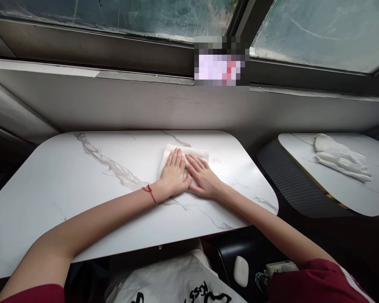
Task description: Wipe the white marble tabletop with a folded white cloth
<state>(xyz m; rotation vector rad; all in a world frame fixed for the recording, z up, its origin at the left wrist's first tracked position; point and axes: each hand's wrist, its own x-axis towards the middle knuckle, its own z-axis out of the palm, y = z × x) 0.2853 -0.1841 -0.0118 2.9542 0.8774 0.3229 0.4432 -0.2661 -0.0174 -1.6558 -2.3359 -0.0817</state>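
Note:
A thin white cloth [194, 152], perhaps a wipe, lies flat near the middle of the white marble-patterned table [97, 202]. My left hand [173, 174] rests palm down on it, fingers stretched forward, with a red string bracelet [149, 191] round the wrist. Beside it my right hand [204, 176] lies flat too, its fingers angled toward the left hand and their tips on the cloth. The thumbs meet or overlap. Both palms hide much of the cloth, and neither hand grips it.
A second marble-patterned table [375, 168] stands at the right, bearing a crumpled white fabric bundle [341, 158] that looks like gloves. Windows [113, 17] and a ledge [139, 78] run behind. A white rounded case [241, 271] lies on a black surface below the table edge.

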